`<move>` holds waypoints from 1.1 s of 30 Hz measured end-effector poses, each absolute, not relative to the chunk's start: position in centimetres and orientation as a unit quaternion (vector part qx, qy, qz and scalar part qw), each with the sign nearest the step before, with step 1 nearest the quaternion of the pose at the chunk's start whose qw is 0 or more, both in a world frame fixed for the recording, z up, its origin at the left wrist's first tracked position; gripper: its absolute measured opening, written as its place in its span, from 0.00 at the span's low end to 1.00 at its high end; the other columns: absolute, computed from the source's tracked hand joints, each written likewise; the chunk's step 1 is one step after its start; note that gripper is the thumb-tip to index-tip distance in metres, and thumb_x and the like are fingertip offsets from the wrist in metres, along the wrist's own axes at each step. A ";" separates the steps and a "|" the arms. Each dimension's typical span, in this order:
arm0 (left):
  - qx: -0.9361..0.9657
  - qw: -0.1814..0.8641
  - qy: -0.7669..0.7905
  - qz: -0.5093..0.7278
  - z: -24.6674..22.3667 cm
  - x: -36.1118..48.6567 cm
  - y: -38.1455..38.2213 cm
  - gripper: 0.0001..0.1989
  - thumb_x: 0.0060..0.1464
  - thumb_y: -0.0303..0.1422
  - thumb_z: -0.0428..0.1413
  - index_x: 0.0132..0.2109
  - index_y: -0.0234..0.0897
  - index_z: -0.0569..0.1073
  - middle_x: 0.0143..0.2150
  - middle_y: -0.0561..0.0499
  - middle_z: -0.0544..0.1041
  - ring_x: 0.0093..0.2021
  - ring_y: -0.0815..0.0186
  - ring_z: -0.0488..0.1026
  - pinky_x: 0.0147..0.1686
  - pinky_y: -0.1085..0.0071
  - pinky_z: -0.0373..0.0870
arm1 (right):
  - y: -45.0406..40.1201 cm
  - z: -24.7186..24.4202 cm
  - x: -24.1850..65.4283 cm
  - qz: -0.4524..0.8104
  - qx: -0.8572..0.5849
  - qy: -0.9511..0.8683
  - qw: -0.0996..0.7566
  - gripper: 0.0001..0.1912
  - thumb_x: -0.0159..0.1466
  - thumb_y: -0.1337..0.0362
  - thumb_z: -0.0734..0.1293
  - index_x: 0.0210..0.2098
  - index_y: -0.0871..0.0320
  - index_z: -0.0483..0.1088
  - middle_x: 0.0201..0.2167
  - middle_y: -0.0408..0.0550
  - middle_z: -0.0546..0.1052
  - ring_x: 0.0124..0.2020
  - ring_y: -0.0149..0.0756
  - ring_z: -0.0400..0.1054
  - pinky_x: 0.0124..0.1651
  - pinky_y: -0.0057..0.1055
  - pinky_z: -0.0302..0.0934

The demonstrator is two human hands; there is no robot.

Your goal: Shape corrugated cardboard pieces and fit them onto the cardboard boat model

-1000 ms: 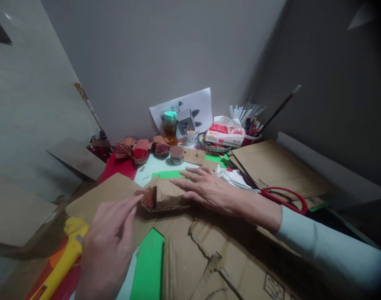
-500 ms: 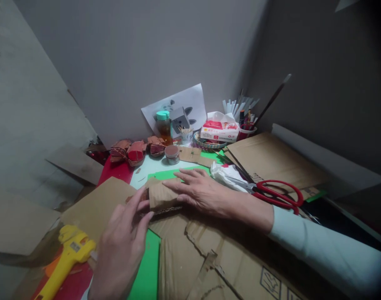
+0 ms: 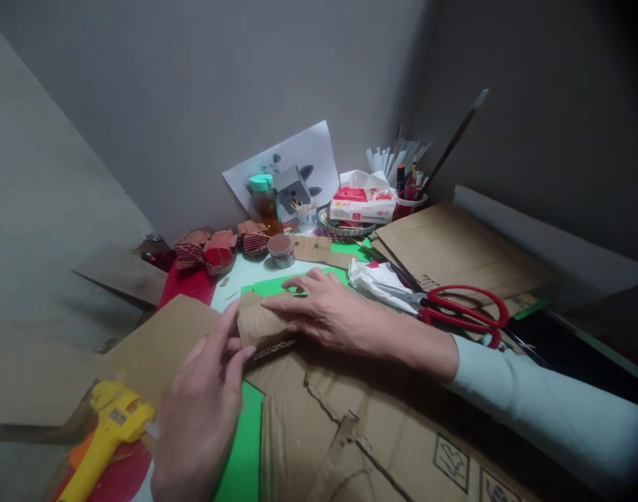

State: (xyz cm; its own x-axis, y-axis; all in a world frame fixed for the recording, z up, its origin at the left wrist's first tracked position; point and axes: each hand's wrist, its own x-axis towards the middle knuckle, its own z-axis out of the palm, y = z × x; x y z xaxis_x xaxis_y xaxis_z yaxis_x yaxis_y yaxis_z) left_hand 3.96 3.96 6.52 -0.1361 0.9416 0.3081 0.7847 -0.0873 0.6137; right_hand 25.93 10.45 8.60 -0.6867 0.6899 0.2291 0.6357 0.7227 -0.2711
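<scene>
Head view gives us the left hand (image 3: pixel 198 401) with thumb and fingers closed on the near left end of a folded cardboard piece (image 3: pixel 259 324), pinching it there. The right hand (image 3: pixel 326 310) lies palm down over the other end, its index finger stretched along the top and its thumb at the front – whether it pinches, we cannot tell. So the piece sits between the two hands; we see smooth tan paper curving over its top and a wavy corrugated edge facing us.

Under and in front of the grip spreads a large cardboard sheet (image 3: pixel 386 432), flat and creased, with dark ragged slits and printed symbols. Below the left hand shows smooth green sheet (image 3: pixel 248 432), and to its left lies a yellow plastic glue gun (image 3: pixel 107 425).

Right of the grip, past the right wrist, we find scissors (image 3: pixel 427 301) with looped red handles beside crumpled white tissue (image 3: pixel 374 277). Beyond the grip stand a small round jar (image 3: pixel 281 251) and – farther left – chunky, ridged red-brown pieces (image 3: pixel 219 251).
</scene>
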 end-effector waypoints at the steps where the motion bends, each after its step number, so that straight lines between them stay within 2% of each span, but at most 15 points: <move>1: 0.656 0.098 0.660 0.353 6.4 3.8 4.0 0.27 0.57 0.45 0.53 0.64 0.61 0.67 0.38 0.56 0.82 0.40 0.57 0.80 0.40 0.58 0.71 | 10.5 8.6 25.9 0.089 -0.362 -0.914 0.159 0.23 0.74 0.61 0.62 0.67 0.45 0.62 0.53 0.52 0.71 0.48 0.47 0.59 0.52 0.46 0.58; 6: 0.697 0.020 0.628 0.346 6.0 2.9 4.3 0.24 0.61 0.45 0.50 0.63 0.52 0.69 0.39 0.52 0.82 0.38 0.58 0.80 0.36 0.61 0.72 | 10.7 8.6 25.4 0.099 -0.358 -0.916 0.151 0.24 0.74 0.62 0.62 0.68 0.46 0.61 0.50 0.52 0.72 0.46 0.46 0.59 0.47 0.43 0.56; 9: 0.734 -0.021 0.594 0.328 5.9 2.3 4.3 0.22 0.64 0.43 0.49 0.63 0.53 0.69 0.43 0.49 0.81 0.38 0.57 0.79 0.33 0.63 0.71 | 10.4 8.6 25.0 0.098 -0.356 -0.917 0.149 0.24 0.74 0.63 0.61 0.68 0.47 0.60 0.48 0.53 0.72 0.44 0.45 0.59 0.43 0.40 0.54; 14: 0.782 -0.030 0.538 0.313 5.9 1.0 4.2 0.21 0.65 0.34 0.48 0.61 0.58 0.71 0.38 0.56 0.79 0.36 0.61 0.74 0.32 0.67 0.67 | 10.0 9.6 24.6 0.132 -0.325 -0.926 0.140 0.20 0.74 0.68 0.58 0.64 0.54 0.65 0.45 0.53 0.73 0.41 0.41 0.60 0.42 0.36 0.53; 16: 0.789 -0.037 0.530 0.308 5.9 0.7 4.2 0.21 0.63 0.34 0.49 0.60 0.57 0.73 0.38 0.57 0.80 0.37 0.61 0.73 0.33 0.66 0.67 | 10.4 10.0 24.6 0.146 -0.315 -0.928 0.134 0.17 0.74 0.70 0.59 0.60 0.58 0.68 0.44 0.52 0.74 0.42 0.40 0.62 0.43 0.34 0.54; 19: 0.804 -0.058 0.511 0.297 5.8 0.3 4.4 0.20 0.63 0.33 0.50 0.59 0.52 0.74 0.38 0.56 0.81 0.37 0.61 0.74 0.33 0.67 0.68 | 11.3 10.1 25.1 0.159 -0.330 -0.920 0.139 0.17 0.75 0.67 0.59 0.62 0.58 0.67 0.49 0.52 0.75 0.46 0.39 0.65 0.44 0.33 0.55; 22: 0.821 -0.086 0.495 0.272 5.6 -0.5 4.6 0.22 0.64 0.33 0.50 0.62 0.58 0.70 0.40 0.59 0.81 0.38 0.63 0.75 0.32 0.69 0.69 | 12.0 9.7 25.9 0.167 -0.374 -0.901 0.144 0.17 0.73 0.68 0.62 0.60 0.57 0.68 0.49 0.54 0.76 0.45 0.40 0.67 0.42 0.32 0.56; 25: 0.836 -0.097 0.484 0.241 5.6 -1.1 4.8 0.26 0.65 0.33 0.50 0.66 0.65 0.62 0.41 0.62 0.81 0.37 0.64 0.76 0.31 0.70 0.71 | 11.9 9.3 26.6 0.175 -0.427 -0.876 0.138 0.08 0.71 0.69 0.64 0.46 0.61 0.75 0.38 0.53 0.77 0.37 0.38 0.68 0.38 0.31 0.54; 27: 0.839 -0.094 0.480 0.238 5.6 -1.3 5.0 0.27 0.65 0.33 0.50 0.66 0.68 0.60 0.40 0.62 0.81 0.37 0.64 0.76 0.31 0.70 0.72 | 11.4 9.3 26.7 0.182 -0.458 -0.860 0.135 0.08 0.71 0.68 0.63 0.39 0.62 0.74 0.33 0.51 0.76 0.32 0.35 0.66 0.35 0.31 0.52; 33: 0.840 -0.075 0.474 0.252 5.6 -1.7 5.4 0.28 0.65 0.32 0.50 0.65 0.72 0.60 0.44 0.60 0.81 0.39 0.62 0.77 0.34 0.66 0.75 | 9.0 11.1 26.6 0.210 -0.501 -0.829 0.132 0.09 0.72 0.67 0.61 0.37 0.61 0.70 0.31 0.48 0.73 0.28 0.31 0.60 0.32 0.29 0.49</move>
